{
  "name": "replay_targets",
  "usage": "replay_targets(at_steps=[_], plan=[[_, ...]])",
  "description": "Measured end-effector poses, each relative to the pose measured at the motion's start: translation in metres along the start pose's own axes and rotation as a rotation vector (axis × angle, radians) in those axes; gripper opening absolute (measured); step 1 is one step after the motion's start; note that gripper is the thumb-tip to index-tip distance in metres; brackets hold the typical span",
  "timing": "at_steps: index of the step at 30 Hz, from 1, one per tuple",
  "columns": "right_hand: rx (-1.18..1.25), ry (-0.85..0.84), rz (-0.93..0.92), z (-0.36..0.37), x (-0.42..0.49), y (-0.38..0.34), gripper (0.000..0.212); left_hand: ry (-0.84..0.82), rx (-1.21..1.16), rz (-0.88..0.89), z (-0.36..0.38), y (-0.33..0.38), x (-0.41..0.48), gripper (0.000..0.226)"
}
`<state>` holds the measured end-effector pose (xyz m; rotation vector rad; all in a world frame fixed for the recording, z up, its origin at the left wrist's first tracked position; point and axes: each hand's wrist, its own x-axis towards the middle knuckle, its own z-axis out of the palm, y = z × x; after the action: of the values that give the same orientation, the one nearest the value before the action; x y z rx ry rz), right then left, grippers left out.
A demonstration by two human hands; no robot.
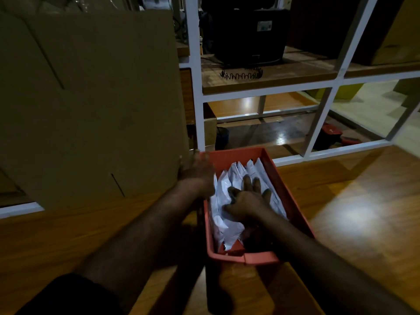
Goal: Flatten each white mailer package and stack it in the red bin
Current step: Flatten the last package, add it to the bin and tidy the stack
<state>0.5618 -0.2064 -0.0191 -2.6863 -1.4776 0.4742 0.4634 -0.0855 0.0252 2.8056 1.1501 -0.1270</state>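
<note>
The red bin [236, 156] stands on the wooden floor just in front of me. Several white mailer packages [236, 172] lie stacked inside it, some leaning on edge toward the far wall. My right hand [246, 201] lies flat on top of the mailers with its fingers spread, pressing them down. My left hand [197, 171] is at the bin's far left corner, blurred by motion; its fingers seem to reach over the left rim. The mailers under my right palm are hidden.
A large flattened cardboard sheet [91, 98] leans upright to the left of the bin. Behind the bin stands a white-framed shelf [268, 93] holding a dark device [250, 35]. Wooden floor [363, 212] stretches to the right.
</note>
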Motion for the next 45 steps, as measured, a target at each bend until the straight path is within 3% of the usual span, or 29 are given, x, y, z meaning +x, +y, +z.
replay_targets(at_steps=[3,5,7,9,13,16,19,22,24,27,32,36,38,41,43,45], plan=[[0.092,-0.075,-0.055,-0.001,0.002,-0.013,0.063,-0.003,-0.367,-0.05,0.014,-0.018,0.0,0.063],[0.078,-0.076,-0.121,0.001,0.002,-0.02,0.059,-0.033,-0.474,-0.011,0.02,-0.016,-0.002,0.046],[0.082,-0.065,-0.12,0.003,0.004,-0.019,0.06,-0.001,-0.556,-0.009,0.021,-0.014,-0.003,0.046],[0.098,-0.027,-0.075,0.004,0.003,-0.015,0.069,-0.001,-0.587,-0.03,0.023,-0.016,-0.001,0.045],[-0.176,-0.065,-0.139,0.017,0.001,-0.019,0.083,0.012,-0.586,-0.083,0.021,-0.014,-0.005,0.051],[-0.132,-0.116,-0.147,0.005,0.003,-0.016,0.088,0.003,-0.56,-0.091,0.023,-0.016,-0.003,0.053],[-0.095,-0.145,-0.311,-0.011,-0.007,-0.004,0.1,-0.021,-0.499,-0.111,0.024,-0.019,-0.001,0.059],[-0.325,-0.14,-0.516,0.0,-0.026,-0.003,0.111,-0.021,-0.458,-0.13,0.027,-0.014,-0.002,0.058],[-0.419,-0.087,-0.532,0.012,-0.027,-0.006,0.109,-0.027,-0.442,-0.13,0.027,-0.012,-0.001,0.062],[-0.403,-0.041,-0.473,0.012,-0.016,-0.011,0.099,-0.071,-0.389,-0.129,0.026,-0.012,-0.001,0.07],[-0.376,-0.076,-0.466,0.013,-0.009,-0.016,0.105,-0.111,-0.365,-0.255,0.026,-0.007,0.001,0.069],[-0.215,-0.126,-0.419,-0.014,-0.015,-0.005,0.102,-0.089,-0.232,-0.307,0.025,-0.004,-0.019,0.095],[-0.119,-0.01,-0.275,-0.026,-0.013,0.003,0.093,-0.043,-0.048,-0.151,0.02,0.001,-0.031,0.1],[0.085,-0.016,0.092,-0.021,-0.005,0.012,0.1,-0.248,0.07,0.128,0.015,0.015,-0.044,0.107],[0.103,-0.11,0.162,-0.009,-0.001,0.01,0.094,-0.317,0.146,0.166,0.02,0.023,-0.047,0.11],[0.103,-0.15,0.159,-0.003,0.001,0.007,0.089,-0.234,0.22,0.15,0.026,0.028,-0.053,0.108]])
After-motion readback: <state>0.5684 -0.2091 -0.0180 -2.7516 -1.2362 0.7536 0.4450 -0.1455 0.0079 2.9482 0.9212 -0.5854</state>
